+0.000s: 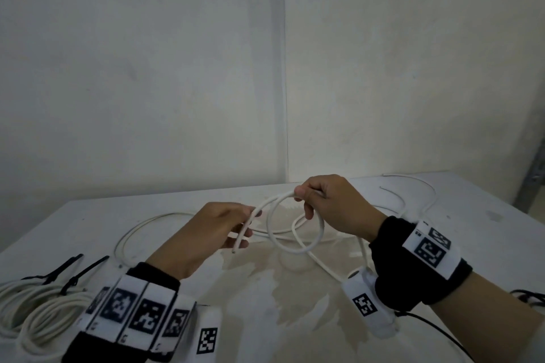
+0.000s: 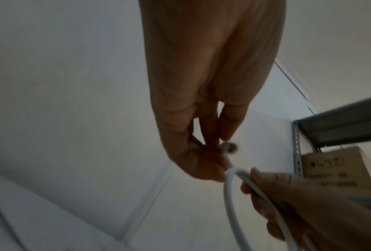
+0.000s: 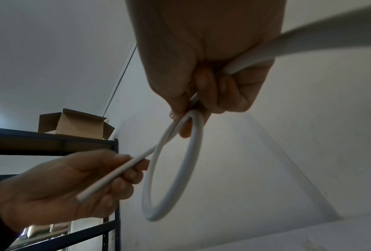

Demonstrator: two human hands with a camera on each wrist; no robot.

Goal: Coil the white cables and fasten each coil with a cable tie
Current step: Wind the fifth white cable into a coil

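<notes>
A white cable [image 1: 295, 247] forms one loop in the air above the white table [image 1: 295, 318]. My right hand [image 1: 321, 206] grips the top of the loop [image 3: 176, 169] where the strands cross. My left hand [image 1: 224, 230] pinches the cable's free end [image 3: 107, 180] between thumb and fingers, just left of the loop. The rest of the cable trails across the table behind both hands. Two finished white coils [image 1: 32, 309] lie at the near left, each bound with a black cable tie [image 1: 73, 277].
More white cable [image 1: 141, 227] curves over the table's far side and right part. A dark cord [image 1: 442, 333] runs from my right wrist. A pale stain [image 1: 280, 283] marks the tabletop. A metal shelf with a cardboard box [image 3: 73, 124] stands nearby.
</notes>
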